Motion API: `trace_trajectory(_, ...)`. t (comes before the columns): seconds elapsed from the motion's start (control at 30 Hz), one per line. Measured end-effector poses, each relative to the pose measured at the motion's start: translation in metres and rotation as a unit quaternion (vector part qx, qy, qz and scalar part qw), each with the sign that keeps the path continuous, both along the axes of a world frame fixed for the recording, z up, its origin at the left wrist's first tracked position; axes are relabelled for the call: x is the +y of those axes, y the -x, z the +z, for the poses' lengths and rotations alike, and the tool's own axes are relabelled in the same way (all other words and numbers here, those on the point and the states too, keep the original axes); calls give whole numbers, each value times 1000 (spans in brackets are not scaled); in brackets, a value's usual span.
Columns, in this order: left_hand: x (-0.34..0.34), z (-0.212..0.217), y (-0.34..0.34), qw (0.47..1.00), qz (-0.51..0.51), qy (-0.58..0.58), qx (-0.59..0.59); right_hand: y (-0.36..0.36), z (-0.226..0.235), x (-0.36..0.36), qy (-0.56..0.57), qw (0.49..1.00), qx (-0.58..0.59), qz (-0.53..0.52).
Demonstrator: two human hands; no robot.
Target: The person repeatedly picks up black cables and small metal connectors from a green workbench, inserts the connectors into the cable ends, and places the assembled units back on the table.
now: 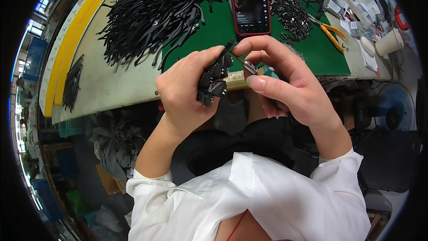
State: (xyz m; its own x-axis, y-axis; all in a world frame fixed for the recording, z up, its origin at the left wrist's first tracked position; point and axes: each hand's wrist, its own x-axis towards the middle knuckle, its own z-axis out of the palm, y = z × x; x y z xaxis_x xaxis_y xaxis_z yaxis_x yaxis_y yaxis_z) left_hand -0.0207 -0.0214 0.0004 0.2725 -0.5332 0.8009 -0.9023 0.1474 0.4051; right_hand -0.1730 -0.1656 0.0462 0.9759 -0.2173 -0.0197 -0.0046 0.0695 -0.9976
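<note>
My left hand (180, 87) is closed around a bundle of short black strap pieces (213, 80) with small metal bits showing at their ends. One piece sticks up between its thumb and fingertips. In my right hand (292, 82) rests what looks like a small screwdriver (251, 67), with a metal shank and a teal handle mostly hidden by the fingers. Its thin tip points up and left, close to the raised piece. Right index fingertip and left thumb nearly meet there; whether the tip touches the piece I cannot tell.
Black straps (154, 15) lie heaped on the table at the back left. A red-cased phone (250, 6) stands behind my hands, beside a pile of small dark parts (292, 18). Orange-handled pliers (332, 38) and a white cup (389, 43) are on the right.
</note>
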Motion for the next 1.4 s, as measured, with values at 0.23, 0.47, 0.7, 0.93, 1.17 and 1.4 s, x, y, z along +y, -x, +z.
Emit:
trace_trajectory(0.23, -5, -3, -1, 996, 22, 40, -78, 1, -2, 0, -103, 994, 16, 29)
trace_trajectory(0.47, -5, -1, -3, 989, 4, 50, -137, -2, -8, 7, -161, 986, 39, 2)
trace_trajectory(0.7, 0, -6, -12, 990, 7, -25, -139, -10, -22, 10, 40, 997, -4, -61)
trace_trajectory(0.93, 18, -8, -42, 981, 169, -49, -77, -7, -34, 10, 79, 994, 66, -27)
trace_trajectory(1.17, 5, -10, -89, 922, 285, -261, -22, 16, -44, -9, 31, 993, 105, -32)
trace_trajectory(1.4, -33, -25, -94, 885, 255, -355, -161, 28, -46, -22, 32, 992, 111, -57)
